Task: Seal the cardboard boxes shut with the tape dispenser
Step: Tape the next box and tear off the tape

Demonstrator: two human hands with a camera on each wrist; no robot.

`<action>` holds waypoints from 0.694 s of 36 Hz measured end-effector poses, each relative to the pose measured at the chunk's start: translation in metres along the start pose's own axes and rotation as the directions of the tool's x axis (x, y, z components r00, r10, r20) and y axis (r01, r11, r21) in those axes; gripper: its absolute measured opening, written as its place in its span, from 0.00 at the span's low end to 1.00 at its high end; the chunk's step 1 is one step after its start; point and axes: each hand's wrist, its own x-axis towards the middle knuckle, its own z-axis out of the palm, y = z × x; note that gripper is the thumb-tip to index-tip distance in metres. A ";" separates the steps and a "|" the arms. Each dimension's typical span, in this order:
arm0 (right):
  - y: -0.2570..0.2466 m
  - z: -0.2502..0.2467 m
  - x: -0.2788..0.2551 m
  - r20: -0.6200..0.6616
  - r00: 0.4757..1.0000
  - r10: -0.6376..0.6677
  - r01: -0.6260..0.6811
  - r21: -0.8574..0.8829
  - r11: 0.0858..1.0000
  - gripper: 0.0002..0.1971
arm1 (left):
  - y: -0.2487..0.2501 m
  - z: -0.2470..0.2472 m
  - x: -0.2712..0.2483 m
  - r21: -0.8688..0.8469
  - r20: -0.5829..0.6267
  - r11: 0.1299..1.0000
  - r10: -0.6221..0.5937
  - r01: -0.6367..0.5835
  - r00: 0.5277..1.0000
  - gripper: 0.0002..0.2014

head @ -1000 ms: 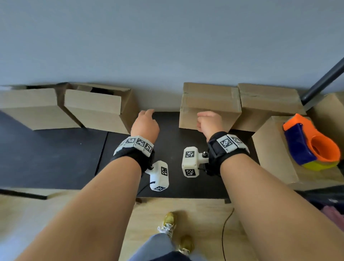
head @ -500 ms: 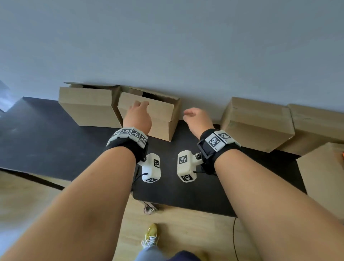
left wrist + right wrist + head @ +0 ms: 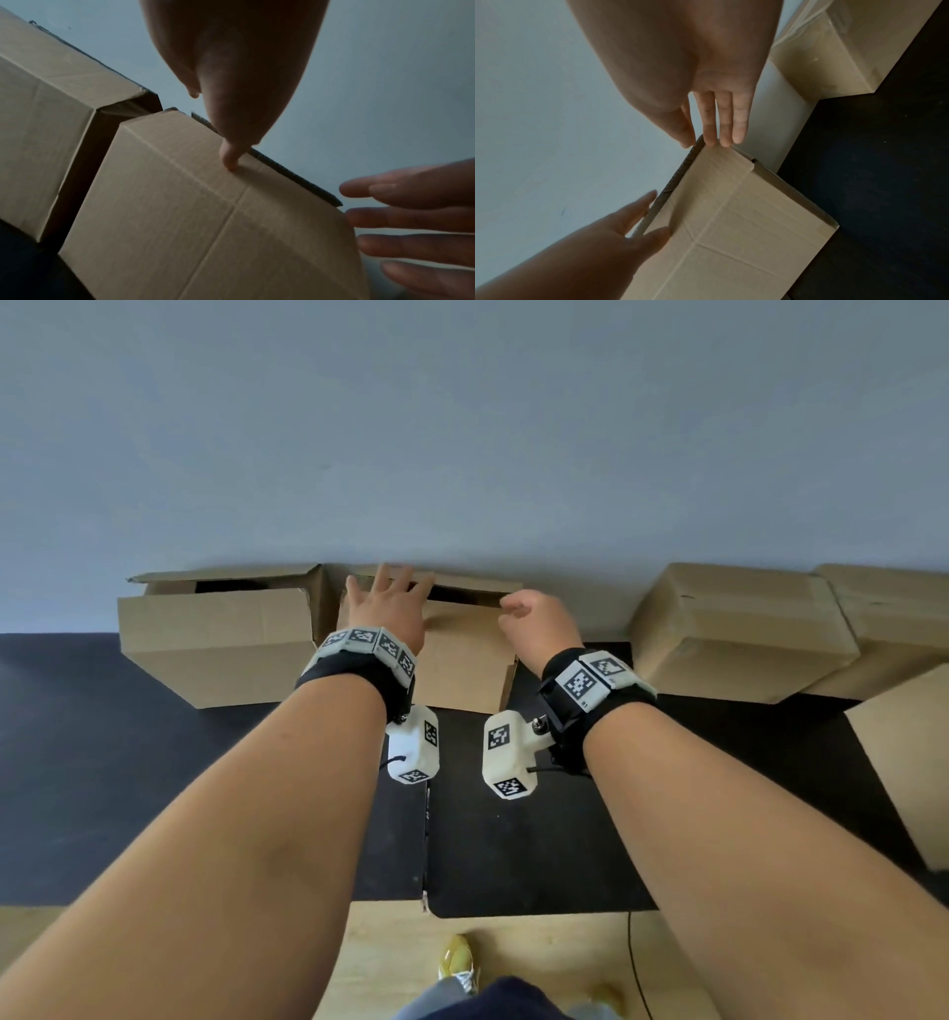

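Both hands at the open cardboard box by the wall

The unsealed box (image 3: 464, 654) sat on the black mat (image 3: 154, 762) against the wall, beside another open box (image 3: 215, 649); we judged it light, its flaps stiff yet bendable, best taken at both top edges. Our left hand (image 3: 390, 608) had its fingers spread, one fingertip (image 3: 229, 162) touching the flap; our right hand (image 3: 539, 621) had straight fingers (image 3: 725, 121) at the corner, gripping nothing.
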 end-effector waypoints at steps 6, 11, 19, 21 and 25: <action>0.002 0.006 0.010 -0.042 0.999 0.024 -0.027 -0.063 0.998 0.17 | 0.001 0.017 0.008 -0.094 0.142 0.995 -0.020 0.034 0.990 0.30; 0.004 0.010 0.016 -0.073 0.996 0.051 -0.057 -0.081 0.995 0.17 | 0.004 0.019 0.009 -0.182 0.209 0.980 -0.044 0.083 0.977 0.31; 0.014 0.004 0.013 -0.117 0.991 0.068 -0.086 -0.157 0.984 0.19 | 0.026 0.020 -0.007 -0.290 0.184 0.955 0.112 -0.055 0.977 0.27; 0.020 -0.002 0.007 -0.115 0.990 0.082 -0.102 -0.181 0.978 0.21 | 0.035 0.020 -0.011 -0.317 0.178 0.944 0.149 -0.087 0.973 0.28; 0.040 -0.015 -0.009 -0.051 0.987 0.149 -0.157 -0.266 0.951 0.26 | 0.055 0.022 -0.022 -0.354 0.166 0.923 0.218 -0.148 0.962 0.26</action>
